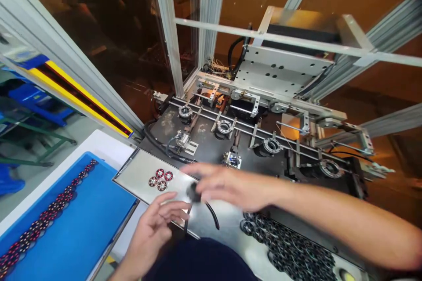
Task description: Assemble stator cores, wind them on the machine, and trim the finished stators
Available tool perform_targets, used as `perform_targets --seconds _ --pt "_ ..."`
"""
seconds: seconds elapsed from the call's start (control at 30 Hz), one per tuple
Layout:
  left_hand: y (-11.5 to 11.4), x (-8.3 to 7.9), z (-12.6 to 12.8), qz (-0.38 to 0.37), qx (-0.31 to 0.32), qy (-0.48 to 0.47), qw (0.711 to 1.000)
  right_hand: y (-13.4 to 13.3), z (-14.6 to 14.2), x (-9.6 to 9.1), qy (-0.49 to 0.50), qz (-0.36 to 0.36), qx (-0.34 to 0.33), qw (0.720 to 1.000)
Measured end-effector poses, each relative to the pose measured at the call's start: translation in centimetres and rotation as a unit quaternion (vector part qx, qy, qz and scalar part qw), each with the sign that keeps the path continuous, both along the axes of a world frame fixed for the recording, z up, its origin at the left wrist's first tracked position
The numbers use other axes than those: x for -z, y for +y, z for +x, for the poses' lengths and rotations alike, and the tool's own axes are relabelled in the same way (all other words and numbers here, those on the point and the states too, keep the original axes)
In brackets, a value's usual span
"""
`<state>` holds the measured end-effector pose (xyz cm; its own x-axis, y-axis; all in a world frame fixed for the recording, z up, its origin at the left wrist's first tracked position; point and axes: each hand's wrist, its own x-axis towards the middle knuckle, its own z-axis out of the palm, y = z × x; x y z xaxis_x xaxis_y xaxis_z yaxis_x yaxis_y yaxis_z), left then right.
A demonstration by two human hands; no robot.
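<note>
Above the front metal ledge [178,164], my right hand [227,184] reaches in from the right, smeared by motion. Its fingertips close on a small black round part [194,192], too blurred for details. My left hand [154,221] is just left of it, fingers half curled and apart, with nothing visible in them. Below the part, a bent black tube or strap [212,216] lies against the ledge. A small group of red-and-silver round parts [161,180] rests on the ledge beyond my left hand.
Many black ring-shaped parts [290,246] are heaped on the ledge at right. Behind stands a machine bed with several round metal fixtures [224,128] along rails. At left, a blue tray [82,224] holds a long row of red-and-black parts [54,208], below a yellow light curtain [89,101].
</note>
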<state>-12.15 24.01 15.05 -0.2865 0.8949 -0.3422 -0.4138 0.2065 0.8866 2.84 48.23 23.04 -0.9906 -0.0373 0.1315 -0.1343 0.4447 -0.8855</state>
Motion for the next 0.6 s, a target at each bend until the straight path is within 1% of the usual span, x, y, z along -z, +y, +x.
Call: perform_targets --seconds 0.03,0.07,0.1,0.13,0.17,0.23,0.3,0.37,0.5,0.6 --pt "-0.3 0.7 -0.4 -0.022 -0.022 0.03 0.999 2.7 0.0 0.7 0.001 0.055 0.046 0.997" --pt "-0.8 1.3 -0.7 -0.049 -0.043 0.057 0.996 5.6 0.1 1.7 -0.014 0.119 0.101 0.988" --pt "-1.3 1.9 -0.9 -0.08 -0.059 0.077 0.992 8.4 0.2 2.7 -0.041 0.179 0.155 0.971" --pt "-1.8 2.4 -1.0 -0.112 -0.069 0.088 0.987 11.0 0.3 3.9 -0.057 0.196 0.186 0.961" --pt "-2.3 2.9 -1.0 -0.141 -0.074 0.092 0.983 13.2 0.4 5.1 -0.071 0.206 0.2 0.955" --pt "-3.0 3.6 -0.7 -0.182 -0.089 0.095 0.975 16.2 0.6 7.2 -0.091 0.215 0.216 0.948" --pt "-3.4 4.0 -0.2 -0.195 -0.113 0.103 0.969 17.3 0.8 8.8 -0.104 0.223 0.221 0.944" --pt "-3.4 4.3 0.2 -0.193 -0.135 0.111 0.966 17.3 0.8 9.8 -0.113 0.23 0.224 0.94" --pt "-3.4 5.1 0.6 -0.204 -0.153 0.11 0.961 16.8 0.3 10.4 -0.133 0.244 0.228 0.933" --pt "-3.8 6.4 0.5 -0.204 -0.159 0.094 0.961 16.8 0.1 10.8 -0.155 0.262 0.245 0.92"
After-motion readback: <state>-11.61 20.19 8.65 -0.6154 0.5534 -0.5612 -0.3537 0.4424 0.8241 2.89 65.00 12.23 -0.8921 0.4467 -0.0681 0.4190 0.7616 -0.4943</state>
